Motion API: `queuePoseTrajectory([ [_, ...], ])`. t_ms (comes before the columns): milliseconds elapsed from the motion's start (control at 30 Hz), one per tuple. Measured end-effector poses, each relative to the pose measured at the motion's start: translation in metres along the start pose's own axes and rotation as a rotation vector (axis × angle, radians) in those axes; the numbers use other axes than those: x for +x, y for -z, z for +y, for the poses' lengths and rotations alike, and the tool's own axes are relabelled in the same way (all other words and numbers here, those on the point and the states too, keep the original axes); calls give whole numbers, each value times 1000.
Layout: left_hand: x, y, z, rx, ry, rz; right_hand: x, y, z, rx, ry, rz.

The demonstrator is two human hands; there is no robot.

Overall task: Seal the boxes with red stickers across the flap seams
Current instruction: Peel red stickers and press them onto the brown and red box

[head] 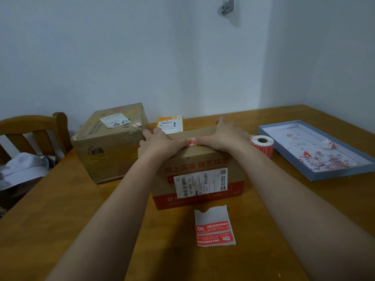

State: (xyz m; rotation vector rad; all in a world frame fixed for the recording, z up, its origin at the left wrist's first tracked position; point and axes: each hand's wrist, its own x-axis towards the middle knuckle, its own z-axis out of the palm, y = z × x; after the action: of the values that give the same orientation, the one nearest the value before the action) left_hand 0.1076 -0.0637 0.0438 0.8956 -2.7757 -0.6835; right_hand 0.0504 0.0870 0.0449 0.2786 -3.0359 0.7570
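Observation:
A cardboard box (198,177) with red print and a white shipping label stands in the middle of the wooden table. On its top lies a red sticker (191,143), partly covered by my fingers. My left hand (162,141) and my right hand (221,135) lie flat on the box top, fingertips almost meeting over the sticker. In front of the box lies a strip of backing paper (214,229) with two red stickers on it. A roll of red stickers (262,145) stands to the right of the box.
A bigger taped cardboard box (109,142) stands at the left, and a small orange parcel (170,123) behind. A shallow blue tray (316,149) with paper scraps sits at the right. A wooden chair (40,130) with a white cloth (24,169) is beside the table's left edge.

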Motion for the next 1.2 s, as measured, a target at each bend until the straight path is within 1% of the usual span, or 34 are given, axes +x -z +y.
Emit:
queuePoseTrajectory([
  [133,7,1,-3,-114,9,-23,6,0,-2,46,-37,-39],
  [267,14,4,-7,-323,48,-40,8,7,5,252,-33,-67],
  [333,15,9,-9,-378,74,-51,8,9,9,357,-31,-42],
  [400,16,13,-11,-392,87,-51,7,8,13,409,-20,-18],
  [467,11,16,-11,-394,87,-34,4,5,13,377,17,19],
  [567,4,16,-13,-351,84,9,-1,1,13,261,105,128],
  [633,4,17,-17,-350,72,25,-1,6,16,383,96,126],
  [700,5,19,-22,-441,76,9,-1,15,25,503,48,126],
  [767,5,20,-29,-544,121,11,-3,21,37,551,-4,154],
  [833,0,19,-37,-633,216,5,-6,15,49,630,-92,122],
  [900,-7,15,-43,-768,324,-69,-10,1,58,755,-229,-2],
  [933,-12,12,-45,-844,359,-107,-13,-5,61,842,-301,-70],
  [1000,-20,9,-47,-993,389,-167,-16,-12,62,956,-368,-123],
  [1100,-27,17,-44,-1120,372,-205,-17,-6,58,944,-306,-128],
  [1200,-25,33,-42,-1199,352,-157,-15,7,53,999,-215,-81],
])
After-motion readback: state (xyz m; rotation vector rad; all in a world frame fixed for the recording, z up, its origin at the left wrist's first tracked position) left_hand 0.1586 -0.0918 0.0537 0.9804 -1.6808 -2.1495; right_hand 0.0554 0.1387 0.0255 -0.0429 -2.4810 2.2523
